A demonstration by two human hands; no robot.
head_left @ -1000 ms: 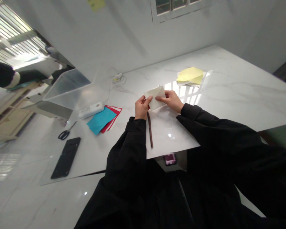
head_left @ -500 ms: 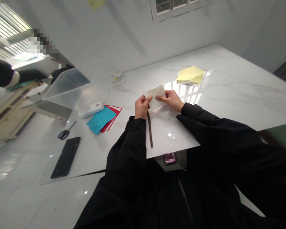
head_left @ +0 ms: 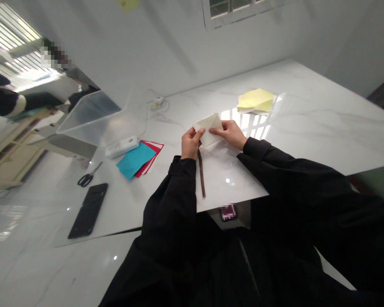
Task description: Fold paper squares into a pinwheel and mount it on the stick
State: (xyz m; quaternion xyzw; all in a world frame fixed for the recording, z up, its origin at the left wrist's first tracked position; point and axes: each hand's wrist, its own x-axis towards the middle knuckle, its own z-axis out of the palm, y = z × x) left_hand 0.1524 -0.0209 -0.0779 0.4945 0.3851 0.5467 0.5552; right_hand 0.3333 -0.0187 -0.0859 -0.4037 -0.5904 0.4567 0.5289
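A small cream envelope (head_left: 210, 137), its folded flap lines facing me, is held up over the table between both hands. My left hand (head_left: 190, 144) pinches its left side, thumb on the front. On the right, my right hand (head_left: 232, 134) grips the other side, thumb also on the front. The fingers behind the paper are hidden. A bit of red shows by the left fingertips; I cannot tell what it is. Below the left hand a thin brown stick (head_left: 202, 175) lies on the white marbled table (head_left: 323, 128), its upper end close to the hand.
Left of my hands lie blue (head_left: 136, 160) and red sheets (head_left: 147, 160), a white power strip (head_left: 123, 146), black scissors (head_left: 85, 180) and a black flat device (head_left: 88, 211). A clear plastic bin (head_left: 92, 115) stands behind them. Yellow paper (head_left: 255, 100) is stacked at back right. Another person's sleeve (head_left: 1, 100) shows far left.
My hands and the envelope are almost unmoved. At the far left, the other person's arm has shifted slightly.
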